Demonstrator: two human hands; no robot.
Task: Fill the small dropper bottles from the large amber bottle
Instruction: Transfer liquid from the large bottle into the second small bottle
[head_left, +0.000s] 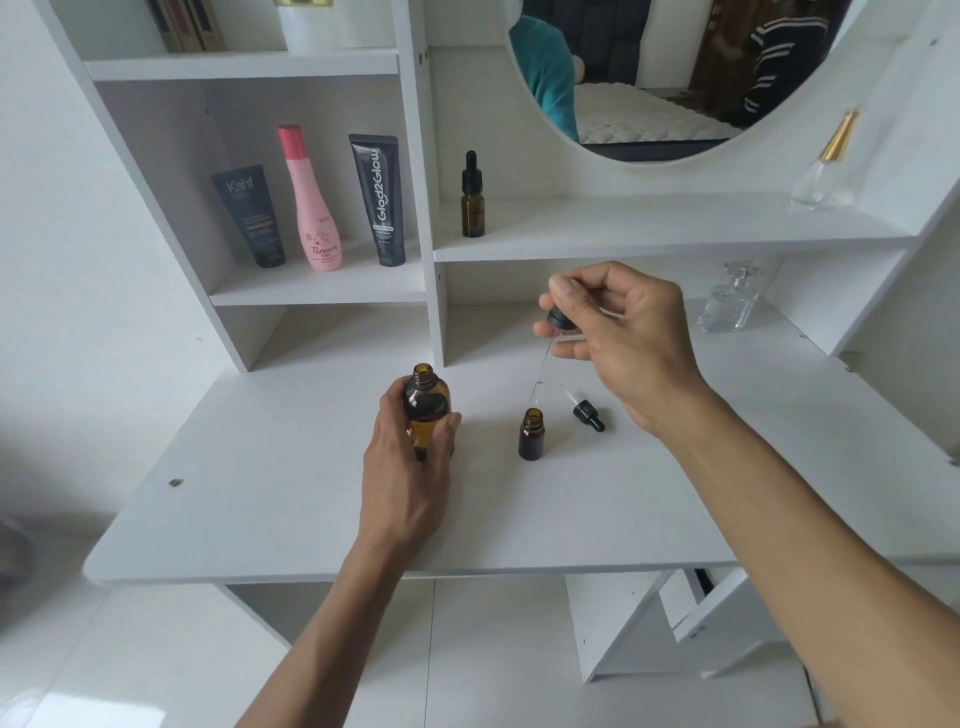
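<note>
Amber glass is what the left hand (410, 457) holds: the large amber bottle (427, 410) stands upright on the white counter (260, 493), its mouth open, and the fingers and thumb curl around its lower body in a firm grip. To the right of it, a little apart, a small dropper bottle (531, 434) stands open on the counter (no cap on it). Just beside this one, on the far right side, a small dropper cap (586, 411) lies on its side with its glass tip pointing far-left. The right hand (618, 332) hovers above these, away from the counter, and pinches a long dropper (557, 325) by its black collar between thumb and fingers; the thin glass tube hangs down with its end above the small open bottle. On the shelf (675, 234) behind, a second small dropper bottle (472, 200) stands closed. Further left, three cosmetic containers (311, 208) stand in a compartment.
</note>
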